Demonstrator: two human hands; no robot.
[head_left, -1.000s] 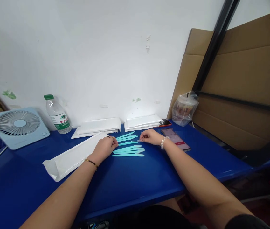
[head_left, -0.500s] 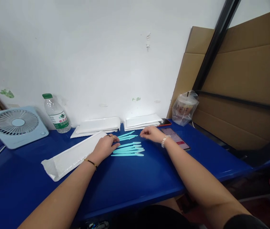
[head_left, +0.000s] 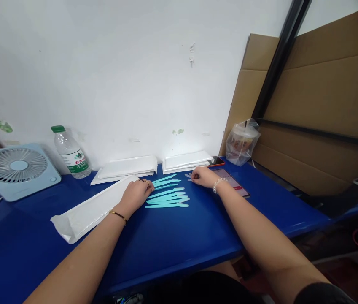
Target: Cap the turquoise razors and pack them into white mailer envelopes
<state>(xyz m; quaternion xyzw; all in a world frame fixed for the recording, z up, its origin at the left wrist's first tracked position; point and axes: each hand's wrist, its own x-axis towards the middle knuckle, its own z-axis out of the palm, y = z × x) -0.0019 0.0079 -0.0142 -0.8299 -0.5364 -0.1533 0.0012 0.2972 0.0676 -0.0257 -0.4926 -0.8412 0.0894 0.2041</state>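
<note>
Several turquoise eyebrow razors (head_left: 168, 197) lie side by side on the blue table (head_left: 179, 232), their pale blade ends toward the right. My left hand (head_left: 137, 193) is at the handle ends of the upper ones, thumb and fingers closed on the handle of one razor (head_left: 166, 186). To the right of the row, my right hand (head_left: 203, 176) pinches with its fingertips at small clear plastic pieces (head_left: 189, 177), which stick out to the left. How many pieces it holds is hidden.
A long white padded sleeve (head_left: 93, 209) lies beside my left forearm. White packets (head_left: 128, 165) and more packets (head_left: 187, 160) rest against the wall. A fan (head_left: 19, 169) and a bottle (head_left: 73, 154) stand left. Right are a phone (head_left: 237, 183) and a bagged drink cup (head_left: 242, 143).
My left fingers have drawn together and pulled back slightly left, with one razor's handle between them. Clear pieces now show at my right fingertips. The whole view has shifted a little.
</note>
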